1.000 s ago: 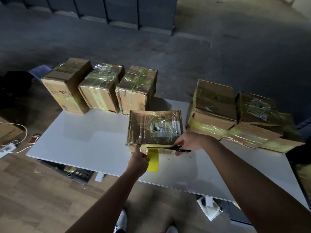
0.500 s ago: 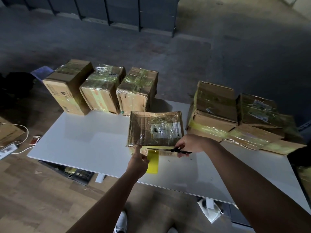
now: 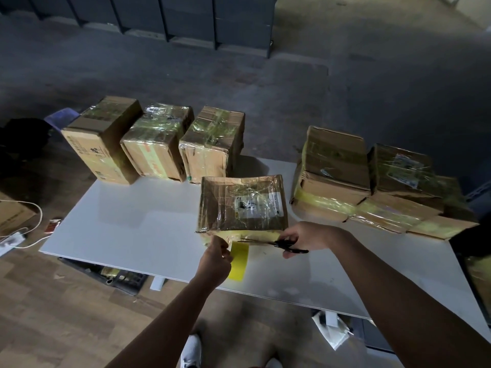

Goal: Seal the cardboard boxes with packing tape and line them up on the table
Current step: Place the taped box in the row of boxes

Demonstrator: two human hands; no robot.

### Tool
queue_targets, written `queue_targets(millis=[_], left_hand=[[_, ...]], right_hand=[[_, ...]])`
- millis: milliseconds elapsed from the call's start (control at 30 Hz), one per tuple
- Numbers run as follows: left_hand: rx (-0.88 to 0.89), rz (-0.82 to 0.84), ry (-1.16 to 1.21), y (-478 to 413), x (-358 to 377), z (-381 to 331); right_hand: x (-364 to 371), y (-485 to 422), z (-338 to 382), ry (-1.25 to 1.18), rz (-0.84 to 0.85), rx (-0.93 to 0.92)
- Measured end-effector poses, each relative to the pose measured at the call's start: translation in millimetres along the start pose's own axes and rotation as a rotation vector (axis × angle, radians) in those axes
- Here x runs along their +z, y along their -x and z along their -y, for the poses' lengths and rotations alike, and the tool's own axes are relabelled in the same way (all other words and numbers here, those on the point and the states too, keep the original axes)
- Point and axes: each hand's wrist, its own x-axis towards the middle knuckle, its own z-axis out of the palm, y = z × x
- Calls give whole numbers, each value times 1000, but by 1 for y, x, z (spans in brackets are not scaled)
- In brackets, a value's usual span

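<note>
1. Box (image 3: 241, 205) wrapped in glossy clear tape sits near the middle of the white table (image 3: 132, 235), close to its near edge, with a white label (image 3: 255, 204) on its top face.
2. A yellow tape strip (image 3: 239, 258) hangs from the lower near side of this box and lies down onto the tabletop.
3. The left hand (image 3: 215, 257) is closed in a pinch on the left edge of the tape strip, just below the box's near left corner.
4. The right hand (image 3: 305, 236) grips black scissors (image 3: 287, 244), fingers curled at the handles, just beside the box's near right corner.
5. The scissor blades point left along the bottom near edge of the box, across the top of the tape strip; whether the blades are parted cannot be told.
6. A row of three boxes (image 3: 156, 144) stands side by side along the far left edge of the table, each taped, well apart from the hands.
7. A pile of boxes (image 3: 334, 160) lies on the right side of the table, some stacked on others and banded with yellowish tape.
8. On the wooden floor to the left, a white cable (image 3: 34, 224) curls beside the table.
9. A white shoe (image 3: 191, 351) shows below, between the forearms.
10. Dark cabinets (image 3: 186, 19) line the far side of the room.
</note>
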Motion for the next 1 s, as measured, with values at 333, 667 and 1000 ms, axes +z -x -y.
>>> queue_targets(millis=[333, 667, 1000], left_hand=[[-92, 173, 219, -1, 51, -26], [-255, 321, 526, -11, 138, -60], [-373, 228, 468, -23, 142, -56]], right_hand=[[23, 39, -63, -167, -135, 166], [81, 58, -144, -23, -420, 530], [92, 28, -124, -151, -471, 503]])
